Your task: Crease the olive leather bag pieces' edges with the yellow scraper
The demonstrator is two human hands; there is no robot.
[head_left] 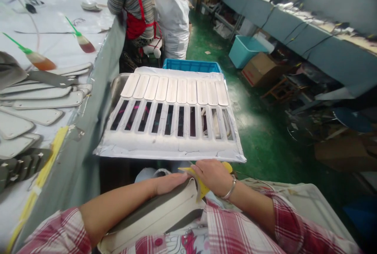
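Observation:
My left hand (170, 183) lies along the upper edge of a long cream leather-like piece (160, 216) that slants across my lap. Its fingers are fairly straight and pressed together against the piece; the thumb is hidden. At the piece's rounded upper end, my right hand (212, 176) is closed on a bent yellow sheet (204, 190) with a greyish inner side. The sheet curves around that end. Just beyond both hands is a white slotted panel (167, 148), with a row of several cream rounded strips (177, 90) along its far side.
On the left, a white-covered table (55, 44) carries stacked cream pieces (48, 99) and two green-tipped bottles (84, 44). A blue crate (193, 64) stands behind the panel. Farther back are a seated person in a red apron (137, 24), a white sack (173, 22) and a cardboard box (262, 68).

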